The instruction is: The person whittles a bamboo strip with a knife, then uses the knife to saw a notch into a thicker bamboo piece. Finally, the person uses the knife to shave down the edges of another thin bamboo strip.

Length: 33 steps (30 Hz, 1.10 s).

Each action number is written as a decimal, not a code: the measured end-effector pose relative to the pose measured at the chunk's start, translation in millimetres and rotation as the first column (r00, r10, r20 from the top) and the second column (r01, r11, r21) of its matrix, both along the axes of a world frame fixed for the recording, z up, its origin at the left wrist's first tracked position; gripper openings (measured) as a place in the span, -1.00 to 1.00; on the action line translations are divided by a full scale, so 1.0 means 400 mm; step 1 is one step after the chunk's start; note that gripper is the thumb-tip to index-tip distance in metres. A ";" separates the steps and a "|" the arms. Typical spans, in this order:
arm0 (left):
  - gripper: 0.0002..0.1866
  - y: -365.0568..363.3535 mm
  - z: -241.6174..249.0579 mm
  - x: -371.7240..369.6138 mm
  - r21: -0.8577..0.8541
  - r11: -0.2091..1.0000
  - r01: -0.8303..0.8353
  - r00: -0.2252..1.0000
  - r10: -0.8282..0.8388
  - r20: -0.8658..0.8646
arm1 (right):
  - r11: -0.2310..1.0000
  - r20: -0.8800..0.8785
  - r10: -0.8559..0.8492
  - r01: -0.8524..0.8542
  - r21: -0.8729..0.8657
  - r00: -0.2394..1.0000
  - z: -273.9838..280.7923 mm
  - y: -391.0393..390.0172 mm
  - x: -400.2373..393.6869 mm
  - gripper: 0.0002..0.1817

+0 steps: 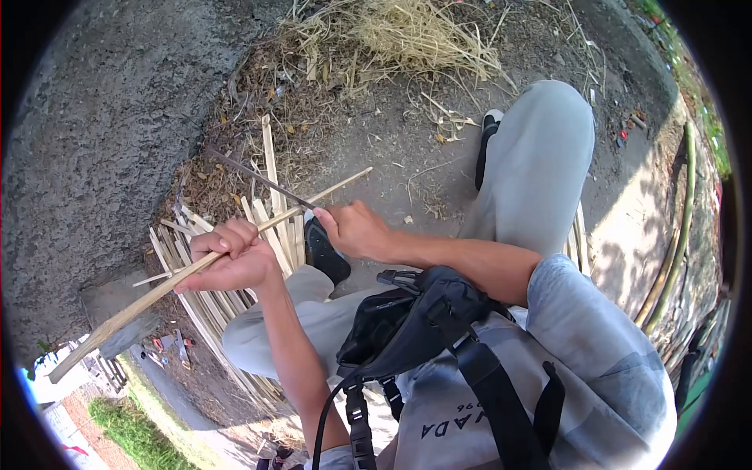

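Observation:
My left hand is closed around a long pale wooden strip, which looks like split bamboo. The strip slants from the lower left up past my right hand. My right hand is closed on a knife; its handle is hidden in my fingers. The dark, narrow knife blade points to the upper left and crosses the strip just beyond my right thumb. Below and behind my left hand lies a bundle of similar pale strips, with one strip sticking up past the others.
A heap of thin shavings lies on the ground ahead. A rough concrete wall or slab is at left. My bent knee and dark shoe are close to the work. Long green poles lie at right. A black bag hangs on my chest.

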<state>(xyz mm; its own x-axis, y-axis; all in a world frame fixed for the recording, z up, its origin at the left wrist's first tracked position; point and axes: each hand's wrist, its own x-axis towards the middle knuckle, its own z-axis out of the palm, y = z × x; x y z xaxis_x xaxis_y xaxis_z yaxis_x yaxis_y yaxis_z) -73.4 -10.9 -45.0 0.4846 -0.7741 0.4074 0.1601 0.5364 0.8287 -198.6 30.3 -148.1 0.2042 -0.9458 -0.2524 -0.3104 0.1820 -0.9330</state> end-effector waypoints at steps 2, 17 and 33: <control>-0.18 -0.009 -0.002 0.012 -0.036 0.999 -0.021 0.998 0.019 -0.067 | 0.998 -0.011 -0.014 0.014 -0.054 1.000 -0.002 -0.013 0.010 -0.43; -0.21 0.051 -0.018 0.036 -0.047 0.999 0.024 1.000 -0.024 -0.004 | 0.980 -0.064 0.051 -0.062 -0.190 0.997 0.068 0.019 -0.017 -0.45; -0.19 0.057 -0.024 0.002 -0.164 0.944 0.286 0.958 -0.281 0.058 | 0.991 -0.111 0.025 -0.039 -0.124 0.993 0.038 0.013 -0.043 -0.49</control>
<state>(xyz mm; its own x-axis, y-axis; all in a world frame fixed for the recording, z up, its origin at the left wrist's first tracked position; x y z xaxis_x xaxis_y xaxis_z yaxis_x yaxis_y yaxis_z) -72.7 11.8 -54.5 0.2389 -0.7959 0.5563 0.2996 0.6054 0.7374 -215.8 35.6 -132.9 0.2127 -0.9649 -0.1541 -0.4156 0.0534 -0.9080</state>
